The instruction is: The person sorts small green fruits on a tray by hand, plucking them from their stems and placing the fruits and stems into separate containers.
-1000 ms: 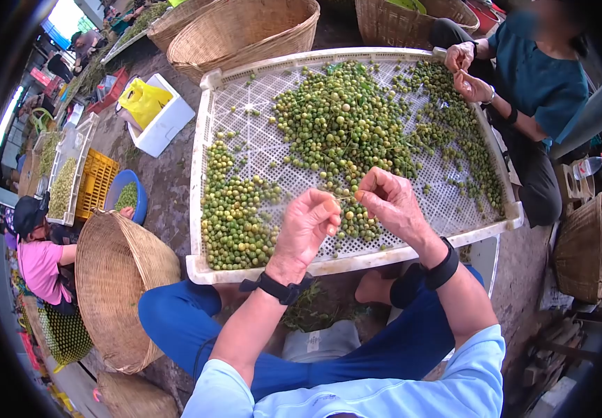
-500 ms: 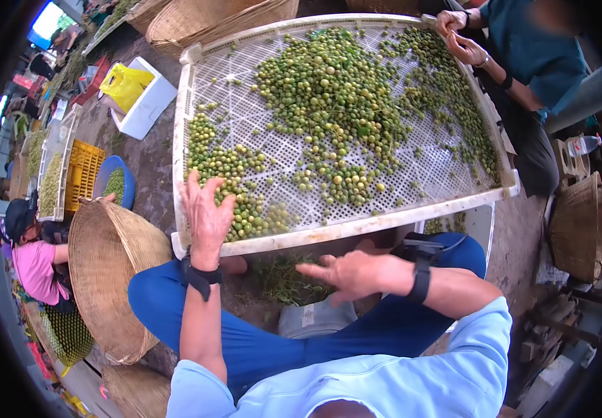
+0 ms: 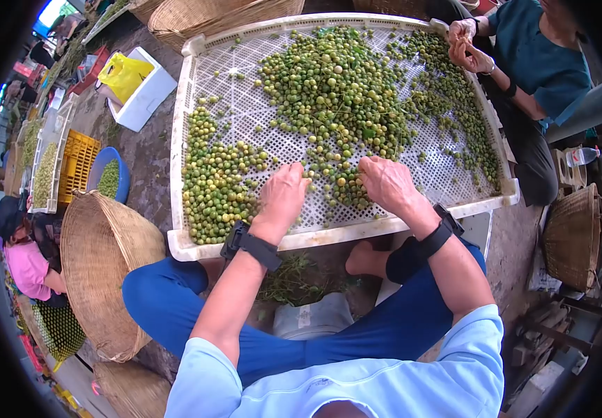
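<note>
The largest thing before me is the white lattice tray (image 3: 343, 228), set across in front of the person's knees. To the left of the person stands a tall woven basket (image 3: 106, 265). In the middle and far part of the tray lies the big heap of green round fruits (image 3: 329, 90); a looser pile (image 3: 217, 181) spreads at its left side. On the ground, between the legs, is a grey tub (image 3: 311, 306). The left hand (image 3: 283, 194) and right hand (image 3: 391, 187) are apart over the near side, fingers curled inward, beside some scattered fruits — whether they pinch anything, I cannot tell. Smallest is the tub's pale label (image 3: 304, 319) — its writing I cannot read.
</note>
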A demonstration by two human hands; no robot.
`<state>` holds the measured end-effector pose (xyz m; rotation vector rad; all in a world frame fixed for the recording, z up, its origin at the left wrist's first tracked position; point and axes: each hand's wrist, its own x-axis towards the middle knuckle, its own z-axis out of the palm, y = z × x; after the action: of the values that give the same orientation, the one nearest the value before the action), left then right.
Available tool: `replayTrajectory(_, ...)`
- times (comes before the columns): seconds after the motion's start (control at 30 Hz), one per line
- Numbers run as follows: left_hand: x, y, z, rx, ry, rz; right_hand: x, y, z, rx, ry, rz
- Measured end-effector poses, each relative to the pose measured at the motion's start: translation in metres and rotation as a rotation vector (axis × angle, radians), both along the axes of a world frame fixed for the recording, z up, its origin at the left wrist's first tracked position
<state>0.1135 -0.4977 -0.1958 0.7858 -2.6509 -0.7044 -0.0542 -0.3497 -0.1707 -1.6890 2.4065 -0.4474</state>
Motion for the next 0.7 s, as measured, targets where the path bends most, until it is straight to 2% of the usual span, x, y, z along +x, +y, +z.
replayTrajectory(0.2, -0.004, -0.003, 0.004, 0.011, 0.009, -0.007, 0.003, -0.01, 0.011, 0.029, -0.079, 0.007)
replayTrajectory(0.27, -0.003, -0.003, 0.012, 0.204, 0.019, 0.032, 0.006, -0.014, 0.015, -0.048, -0.283, -0.021)
replayTrajectory(0.3, 0.0, -0.001, 0.016, 0.294, 0.103, -0.013, 0.009, -0.017, 0.018, -0.067, -0.402, -0.016)
replayTrajectory(0.33, 0.001, 0.001, 0.025, 0.293, 0.1, -0.015, 0.013, -0.019, 0.019, -0.068, -0.404, -0.018)
replayTrajectory(0.4, 0.003, 0.007, 0.041, 0.878, 0.155, 0.153, 0.023, -0.022, 0.019, -0.116, -0.612, 0.058)
replayTrajectory(0.43, 0.005, 0.003, 0.039, 1.001, 0.253, 0.117, 0.027, -0.024, 0.016, -0.163, -0.602, 0.107)
replayTrajectory(0.47, 0.006, 0.002, 0.036, 0.998, 0.255, 0.12, 0.031, -0.026, 0.016, -0.165, -0.602, 0.11)
replayTrajectory(0.53, 0.008, 0.0, 0.036, 1.205, 0.362, 0.086, 0.037, -0.029, 0.02, -0.08, -0.825, 0.064)
replayTrajectory(0.6, 0.008, 0.006, 0.038, 1.212, 0.372, 0.083, 0.044, -0.031, 0.027, -0.081, -0.867, 0.019)
replayTrajectory(0.67, 0.011, 0.009, 0.038, 1.211, 0.431, -0.011, 0.047, -0.031, 0.03, 0.028, -1.183, 0.009)
replayTrajectory(0.7, 0.013, 0.012, 0.039, 1.153, 0.386, 0.02, 0.049, -0.03, 0.029, 0.03, -1.207, 0.015)
